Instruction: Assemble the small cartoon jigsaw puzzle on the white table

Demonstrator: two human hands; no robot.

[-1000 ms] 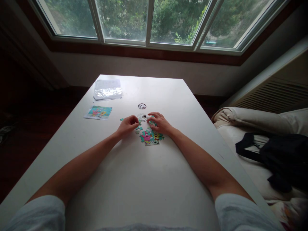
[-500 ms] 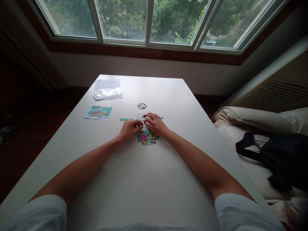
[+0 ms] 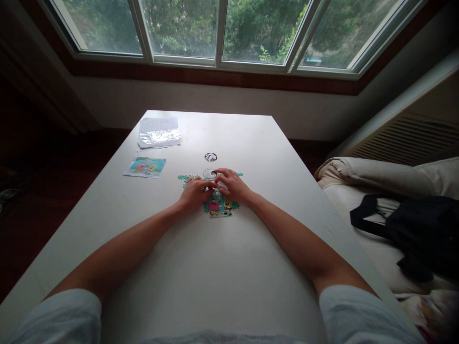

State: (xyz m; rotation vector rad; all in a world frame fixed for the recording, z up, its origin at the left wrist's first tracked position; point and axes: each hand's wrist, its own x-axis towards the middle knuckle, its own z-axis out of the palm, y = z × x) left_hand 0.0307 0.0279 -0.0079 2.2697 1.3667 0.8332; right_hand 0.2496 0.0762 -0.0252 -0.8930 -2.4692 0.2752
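Observation:
A partly joined jigsaw puzzle (image 3: 219,206) with cartoon figures, one pink and one yellow, lies on the white table under my fingertips. My left hand (image 3: 194,194) is at its upper left edge, thumb and forefinger pinched together; whatever is between them is too small to make out. Opposite it, my right hand (image 3: 234,186) rests over the upper right of the puzzle with fingers curved and apart. Loose teal puzzle pieces (image 3: 185,177) lie beyond my left hand, and a few more pieces (image 3: 240,174) show past the right one. A clear round disc (image 3: 209,173) lies just beyond my fingers.
Farther up the table (image 3: 215,267) is a small dark-rimmed round object (image 3: 211,156). A picture sheet (image 3: 146,167) of the same cartoon lies at left, with papers and a shiny plastic sleeve (image 3: 159,133) behind it. A black bag (image 3: 423,234) sits on the pale sofa (image 3: 387,169) at right.
My left hand has shifted slightly, its fingers coming closer to the right hand's over the puzzle top. More loose pieces show behind it. The right hand has hardly moved.

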